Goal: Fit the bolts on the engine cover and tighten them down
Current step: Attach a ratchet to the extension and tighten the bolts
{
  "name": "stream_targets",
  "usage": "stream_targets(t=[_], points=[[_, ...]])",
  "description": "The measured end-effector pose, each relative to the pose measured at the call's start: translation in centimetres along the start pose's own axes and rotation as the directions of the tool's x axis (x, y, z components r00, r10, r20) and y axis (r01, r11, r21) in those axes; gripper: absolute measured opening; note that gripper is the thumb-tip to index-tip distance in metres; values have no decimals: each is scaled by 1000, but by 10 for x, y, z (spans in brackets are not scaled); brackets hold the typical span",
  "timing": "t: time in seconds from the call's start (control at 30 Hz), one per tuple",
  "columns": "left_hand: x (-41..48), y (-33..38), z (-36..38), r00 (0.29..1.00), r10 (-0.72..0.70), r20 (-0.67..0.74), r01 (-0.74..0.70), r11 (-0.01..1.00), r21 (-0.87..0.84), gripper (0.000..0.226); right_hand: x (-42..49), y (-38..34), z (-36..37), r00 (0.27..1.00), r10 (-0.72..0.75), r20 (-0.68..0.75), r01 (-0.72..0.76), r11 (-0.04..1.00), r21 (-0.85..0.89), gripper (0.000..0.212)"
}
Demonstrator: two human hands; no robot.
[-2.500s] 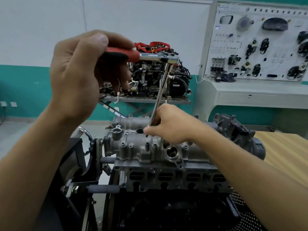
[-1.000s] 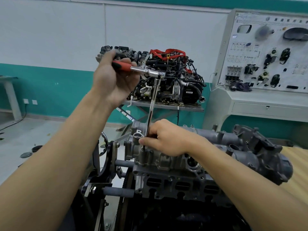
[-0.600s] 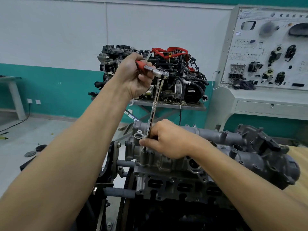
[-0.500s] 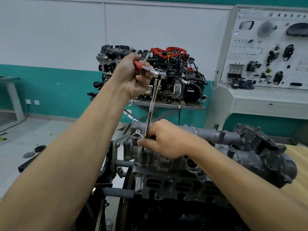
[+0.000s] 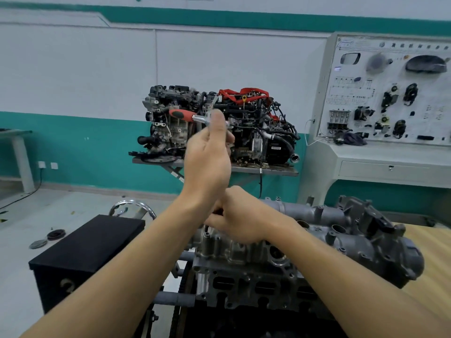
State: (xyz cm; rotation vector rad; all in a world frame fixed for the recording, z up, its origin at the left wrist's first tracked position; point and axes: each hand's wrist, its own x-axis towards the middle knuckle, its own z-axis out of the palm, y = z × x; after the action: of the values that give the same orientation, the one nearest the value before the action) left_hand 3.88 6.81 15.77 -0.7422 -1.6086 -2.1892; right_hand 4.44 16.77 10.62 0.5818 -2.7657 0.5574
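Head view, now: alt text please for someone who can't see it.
A person's right hand grips the lower end of a red-handled ratchet on a grey engine cover, while the left hand is raised at its blurred head. Behind stand another engine and a training panel.

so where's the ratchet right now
Head view, centre: the red-handled ratchet is raised in the left hand, in front of the far engine, above the right hand on the engine cover.

1. There is only one view: a wide-angle camera on the person's head, facing forward and slightly down.
2. The engine cover (image 5: 317, 213) is near, lower right.
3. The back wall (image 5: 73, 69) is far, in the upper frame.
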Motion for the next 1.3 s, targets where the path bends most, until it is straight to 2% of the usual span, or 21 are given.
stream_targets(t=[0.1, 0.17, 0.23, 0.3, 0.33, 0.4, 0.47, 0.5, 0.57, 0.63, 0.67, 0.73, 0.83, 0.93, 1.1, 1.3], points=[[21, 23, 6, 1000, 5, -27, -10, 982, -189, 50, 3, -1, -16, 989, -16, -144, 30, 995, 95, 46], [36, 37, 5, 996, -71, 46, 81, 962, -263, 47, 2, 2, -29, 978, -25, -206, 55, 988, 143, 51], [52, 41, -2, 975, -146, 166, 191, 933, -304, 45, -1, 8, -43, 978, -53, -202, 82, 987, 138, 52], [63, 36, -12, 938, -228, 262, 297, 919, -261, 43, -6, 15, -59, 968, -31, -250, 83, 976, 199, 60], [67, 31, -18, 914, -270, 302, 342, 915, -216, 43, -8, 21, -68, 943, -6, -334, 87, 969, 229, 66], [74, 18, -24, 860, -334, 385, 412, 901, -138, 42, -6, 29, -89, 836, 30, -548, 110, 969, 221, 54], [81, 4, -25, 801, -358, 479, 444, 893, -74, 42, 5, 35, -107, 743, 19, -669, 64, 993, 99, 38], [84, -2, -24, 770, -355, 530, 447, 893, -50, 42, 12, 37, -114, 740, -8, -672, 8, 1000, -3, 44], [92, -11, -19, 705, -332, 627, 450, 892, -33, 42, 28, 42, -124, 805, -78, -588, -96, 961, -259, 66], [99, -19, -11, 670, -298, 679, 444, 895, -46, 45, 41, 44, -129, 867, -127, -482, -92, 909, -406, 74], [102, -23, -7, 678, -295, 673, 441, 896, -51, 50, 47, 46, -130, 894, -130, -429, -62, 912, -406, 74], [107, -33, 0, 740, -313, 596, 422, 905, -49, 59, 55, 54, -129, 911, -113, -395, -43, 930, -365, 63], [114, -54, 7, 846, -287, 448, 351, 934, -63, 61, 67, 70, -126, 840, -148, -522, -161, 851, -500, 62], [120, -70, 14, 907, -246, 343, 291, 953, -87, 60, 75, 77, -121, 802, -126, -583, -255, 811, -526, 65], [130, -79, 23, 948, -199, 249, 242, 958, -154, 65, 87, 78, -118, 774, -140, -618, -271, 809, -522, 65], [137, -92, 19, 955, -201, 217, 234, 962, -142, 65, 96, 83, -111, 789, -89, -608, -286, 822, -492, 65]])
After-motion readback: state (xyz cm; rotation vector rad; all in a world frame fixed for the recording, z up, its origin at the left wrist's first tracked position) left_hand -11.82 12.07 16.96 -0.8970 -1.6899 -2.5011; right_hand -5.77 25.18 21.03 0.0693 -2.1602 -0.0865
